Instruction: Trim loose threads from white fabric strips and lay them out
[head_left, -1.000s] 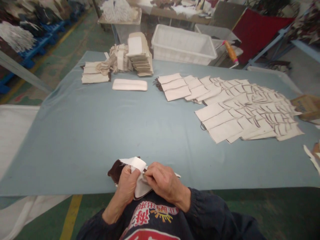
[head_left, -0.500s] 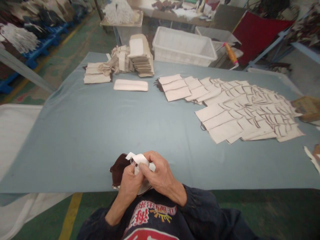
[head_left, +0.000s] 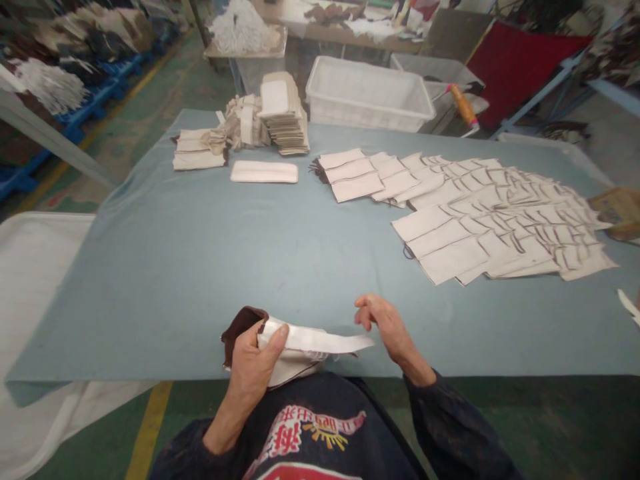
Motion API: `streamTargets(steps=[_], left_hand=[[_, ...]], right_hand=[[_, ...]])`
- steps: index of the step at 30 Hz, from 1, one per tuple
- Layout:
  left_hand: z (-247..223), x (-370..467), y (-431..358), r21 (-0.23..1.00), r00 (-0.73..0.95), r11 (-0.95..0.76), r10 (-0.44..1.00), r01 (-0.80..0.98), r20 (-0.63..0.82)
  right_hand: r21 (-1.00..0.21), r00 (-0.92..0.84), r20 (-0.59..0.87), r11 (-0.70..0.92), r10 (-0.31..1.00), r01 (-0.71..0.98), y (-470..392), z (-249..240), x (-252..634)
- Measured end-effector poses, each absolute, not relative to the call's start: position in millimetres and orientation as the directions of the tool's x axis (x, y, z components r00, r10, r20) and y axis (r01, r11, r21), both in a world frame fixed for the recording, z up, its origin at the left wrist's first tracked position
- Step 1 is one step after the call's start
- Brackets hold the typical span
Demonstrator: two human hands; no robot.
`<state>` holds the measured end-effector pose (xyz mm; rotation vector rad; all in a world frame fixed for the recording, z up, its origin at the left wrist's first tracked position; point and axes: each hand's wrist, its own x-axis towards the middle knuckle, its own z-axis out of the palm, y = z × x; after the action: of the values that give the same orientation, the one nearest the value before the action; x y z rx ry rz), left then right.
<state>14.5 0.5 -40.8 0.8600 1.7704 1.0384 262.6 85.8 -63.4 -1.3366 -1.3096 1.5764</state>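
My left hand (head_left: 254, 363) is closed around a brown-and-cream fabric piece (head_left: 240, 327) at the near edge of the table, with the thumb pressed on top. From under that thumb a white strip (head_left: 325, 339) runs to the right across the piece and tapers to a loose end. Just beyond this end is my right hand (head_left: 393, 330), its fingers partly bent and apart, with nothing visible in them. The underside of the fabric piece is hidden by my left hand.
Overlapping cream panels with dark seams (head_left: 450, 247) cover the table's right side. At the back left are a stack of cream pads (head_left: 283, 113), a single pad (head_left: 264, 172) and bundled fabric (head_left: 200, 150). A white plastic bin (head_left: 367, 100) stands beyond the far edge.
My right hand has let go of the white strip and moved away to the right. The strip, bunched between both hands before, now lies stretched out from my left hand.
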Motion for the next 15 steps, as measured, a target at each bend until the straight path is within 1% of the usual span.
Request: streamTargets(steps=[1, 2, 3, 5, 7, 9, 12, 13, 15], left_hand=[[-40, 15, 1, 0.903, -0.357, 0.406, 0.871, 0.140, -0.337], [-39, 16, 1, 0.902, -0.343, 0.403, 0.878, 0.157, -0.333], [-38, 17, 2, 0.901, -0.327, 0.399, 0.886, 0.172, -0.330], [-35, 22, 4, 0.900, -0.286, 0.389, 0.901, 0.199, -0.326], [-33, 26, 5, 0.903, -0.244, 0.371, 0.916, 0.217, -0.318], [-32, 28, 6, 0.911, -0.215, 0.351, 0.927, 0.218, -0.306], [-35, 26, 3, 0.925, -0.236, 0.338, 0.926, 0.177, -0.293], [-37, 25, 1, 0.929, -0.254, 0.339, 0.921, 0.151, -0.295], [-40, 23, -4, 0.934, -0.266, 0.353, 0.907, 0.059, -0.327]], right_hand=[[-0.959, -0.182, -0.233, -0.195, 0.955, 0.207, 87, -59, 267], [-0.947, -0.159, -0.179, -0.127, 0.971, 0.294, 87, -53, 268], [-0.933, -0.181, -0.129, -0.057, 0.975, 0.356, 85, -46, 264], [-0.910, -0.312, -0.046, 0.089, 0.949, 0.406, 78, -29, 249], [-0.884, -0.440, -0.006, 0.200, 0.898, 0.421, 71, -15, 228], [-0.868, -0.533, -0.050, 0.227, 0.845, 0.441, 65, -7, 210], [-0.862, -0.594, -0.167, 0.176, 0.787, 0.475, 59, -7, 195], [-0.861, -0.600, -0.182, 0.169, 0.779, 0.481, 57, -9, 192], [-0.863, -0.615, -0.168, 0.186, 0.771, 0.470, 53, -12, 189]])
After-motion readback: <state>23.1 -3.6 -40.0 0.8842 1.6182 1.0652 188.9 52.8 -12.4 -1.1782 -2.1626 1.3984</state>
